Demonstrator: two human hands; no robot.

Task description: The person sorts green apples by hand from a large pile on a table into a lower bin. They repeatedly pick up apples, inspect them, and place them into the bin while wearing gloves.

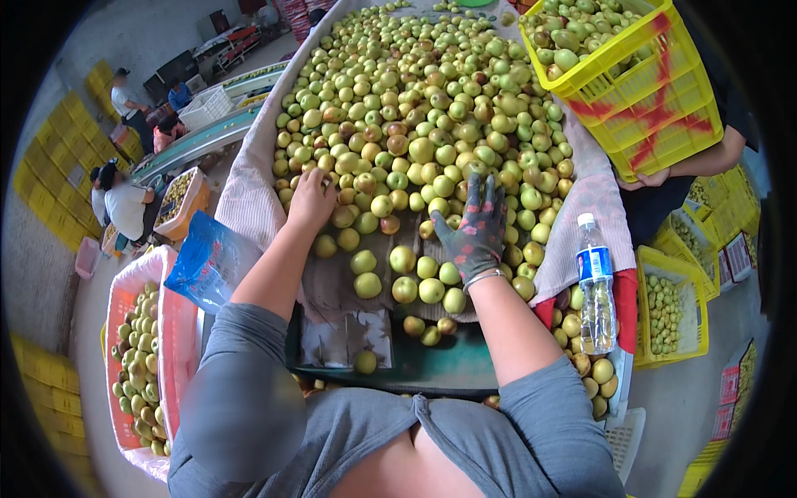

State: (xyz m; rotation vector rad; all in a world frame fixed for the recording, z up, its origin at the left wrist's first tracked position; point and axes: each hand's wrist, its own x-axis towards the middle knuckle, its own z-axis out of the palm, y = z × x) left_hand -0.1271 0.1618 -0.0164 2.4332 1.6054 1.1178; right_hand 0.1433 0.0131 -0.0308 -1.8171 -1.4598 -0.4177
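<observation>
A large heap of small round yellow-green fruits (429, 112), resembling jujubes and some blushed brown, covers the cloth-lined sorting table (249, 180) before me. My left hand (313, 198), bare, lies at the heap's left front with its fingers bent down among the fruits. Whether it grips one is hidden. My right hand (476, 227) wears a dark glove with a floral print. Its fingers are spread over the fruits, palm down, at the heap's front. Several loose fruits (431, 291) sit between my forearms, and a few lie lower on the green surface (436, 358).
At the right, another person's hand (644, 180) supports a tilted yellow crate (647, 106) of fruits at the table's edge. A plastic bottle (596, 286) lies right, a blue pouch (212, 261) left. A lined pink crate (171, 373) holds fruits. People (127, 202) work beyond, near a conveyor (205, 134).
</observation>
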